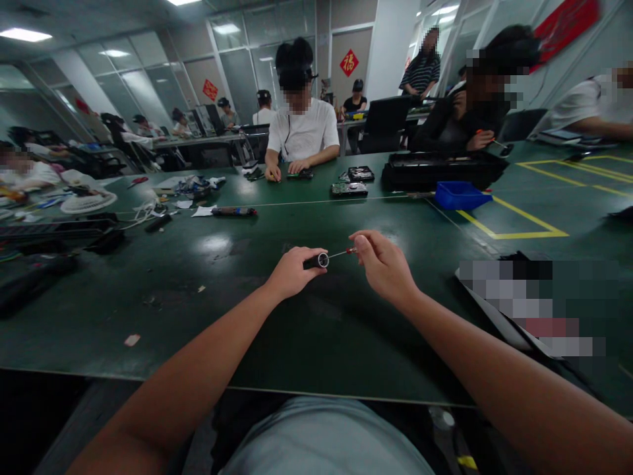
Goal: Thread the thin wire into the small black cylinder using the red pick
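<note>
My left hand [291, 270] is closed around a short black cylinder with a silver end [319, 260], held just above the green table [237, 310]. My right hand [383, 264] pinches a thin metal bit with a red collar [343, 252]. The bit's tip points at the silver end of the cylinder, nearly touching it. Both forearms reach in from the bottom of the view.
A blue tray [457, 194] and a long black case [440, 170] lie far right. Circuit boards [350, 189] and a screwdriver [233, 211] lie mid-table. A dark device [514, 310] sits at my right. People [301, 125] work across the table. Yellow tape lines [519, 224] mark the surface.
</note>
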A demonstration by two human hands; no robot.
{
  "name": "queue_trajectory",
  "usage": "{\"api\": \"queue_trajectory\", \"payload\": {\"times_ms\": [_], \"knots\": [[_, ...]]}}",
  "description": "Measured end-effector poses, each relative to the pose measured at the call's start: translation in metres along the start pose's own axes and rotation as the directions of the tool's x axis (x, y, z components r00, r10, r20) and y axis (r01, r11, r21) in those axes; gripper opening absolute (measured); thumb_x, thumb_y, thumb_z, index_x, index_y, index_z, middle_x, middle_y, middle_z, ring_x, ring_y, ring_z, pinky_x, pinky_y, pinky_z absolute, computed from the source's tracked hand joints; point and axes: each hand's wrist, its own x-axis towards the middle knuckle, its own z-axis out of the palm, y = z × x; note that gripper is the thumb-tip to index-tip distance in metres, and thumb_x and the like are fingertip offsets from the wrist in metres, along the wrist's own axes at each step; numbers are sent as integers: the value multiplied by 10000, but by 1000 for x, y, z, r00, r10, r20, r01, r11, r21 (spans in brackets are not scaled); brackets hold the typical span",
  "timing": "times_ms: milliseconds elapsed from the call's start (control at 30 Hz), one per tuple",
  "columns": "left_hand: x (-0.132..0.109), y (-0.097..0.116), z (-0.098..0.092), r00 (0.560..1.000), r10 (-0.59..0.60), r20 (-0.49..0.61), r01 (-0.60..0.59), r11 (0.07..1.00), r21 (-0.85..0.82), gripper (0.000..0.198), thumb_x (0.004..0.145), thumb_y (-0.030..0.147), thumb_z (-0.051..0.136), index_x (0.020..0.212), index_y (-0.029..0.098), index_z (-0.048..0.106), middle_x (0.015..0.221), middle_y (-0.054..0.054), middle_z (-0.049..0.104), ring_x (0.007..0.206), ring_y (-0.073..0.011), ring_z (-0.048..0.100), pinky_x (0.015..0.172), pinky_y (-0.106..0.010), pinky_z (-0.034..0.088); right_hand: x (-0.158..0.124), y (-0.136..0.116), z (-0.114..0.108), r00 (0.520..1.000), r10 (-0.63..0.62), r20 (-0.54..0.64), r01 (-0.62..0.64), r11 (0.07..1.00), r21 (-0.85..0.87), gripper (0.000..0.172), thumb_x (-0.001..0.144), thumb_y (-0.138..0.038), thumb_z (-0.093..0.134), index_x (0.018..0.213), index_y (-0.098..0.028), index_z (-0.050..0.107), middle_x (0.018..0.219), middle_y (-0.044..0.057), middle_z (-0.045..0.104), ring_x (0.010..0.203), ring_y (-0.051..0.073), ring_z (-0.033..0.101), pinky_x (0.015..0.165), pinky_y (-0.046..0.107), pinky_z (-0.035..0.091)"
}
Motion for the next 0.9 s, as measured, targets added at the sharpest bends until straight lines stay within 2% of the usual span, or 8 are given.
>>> {"api": "queue_trajectory", "payload": {"times_ms": [100, 200, 300, 433, 500, 567, 700, 900], "knots": [[0, -1, 0, 1000, -5, 3, 5, 1000, -2, 386, 849, 327, 716, 1227, 264, 672, 1082, -38, 703, 982, -234, 595, 913, -393, 453, 1, -2, -1, 1000, 9, -21, -9, 1000, 8, 260, 972, -400, 464, 1060, -229, 639, 751, 15, 649, 654, 179, 589, 628, 336, 438], [1, -2, 1, 1000, -19, -16, 19, 1000, 5, 396, 844, 319, 723, 1231, 259, 666, 1105, -40, 701, 994, -237, 598, 916, -396, 454, 1, -3, 1, 998, 50, -31, -45, 988, 148, 217, 935, -387, 529, 1018, -218, 637, 804, 34, 680, 725, 190, 625, 690, 355, 495], [1, 0, 2, 1000, -9, -30, 10, 999, 38, 398, 856, 307, 710, 1245, 245, 654, 1102, -45, 701, 1007, -240, 595, 928, -401, 448, 2, 0, 6, 994, 104, -17, -94, 949, 301, 251, 931, -431, 532, 930, -210, 650, 817, 47, 678, 751, 188, 634, 739, 372, 530], [3, 4, -1, 995, 84, -54, -80, 995, 64, 402, 886, 288, 676, 1281, 244, 619, 1165, -48, 681, 1079, -228, 578, 970, -390, 425, 8, 14, 12, 971, 235, -36, -179, 822, 541, 295, 900, -504, 567, 907, -217, 637, 806, 31, 638, 731, 171, 618, 740, 368, 559], [4, 5, -3, 988, 148, -44, -144, 986, 80, 390, 897, 289, 664, 1282, 244, 611, 1195, -46, 672, 1109, -219, 571, 1001, -393, 401, 12, 23, 12, 944, 330, 8, -261, 733, 628, 300, 887, -517, 577, 866, -221, 619, 775, 25, 611, 684, 163, 598, 687, 354, 567], [6, 3, -4, 988, 154, -9, -152, 981, 118, 364, 899, 303, 662, 1257, 250, 621, 1174, -42, 680, 1095, -223, 578, 1009, -414, 384, 15, 30, 12, 912, 406, 62, -347, 682, 644, 304, 886, -521, 569, 805, -229, 585, 675, 4, 550, 586, 152, 547, 624, 347, 567], [10, -2, -3, 998, 52, 39, -58, 983, 175, 346, 885, 309, 675, 1226, 262, 644, 1134, -47, 689, 1056, -242, 590, 986, -437, 388, 17, 35, 14, 911, 413, -22, -331, 761, 558, 323, 883, -544, 560, 810, -229, 570, 698, 12, 569, 596, 152, 550, 576, 318, 549], [9, -4, -3, 999, 38, 7, -38, 989, 143, 372, 879, 310, 678, 1244, 248, 637, 1124, -53, 689, 1044, -241, 593, 976, -427, 412, 11, 26, 14, 949, 300, -101, -233, 878, 418, 307, 920, -519, 510, 877, -224, 584, 778, 26, 614, 680, 159, 587, 612, 313, 526]]}}
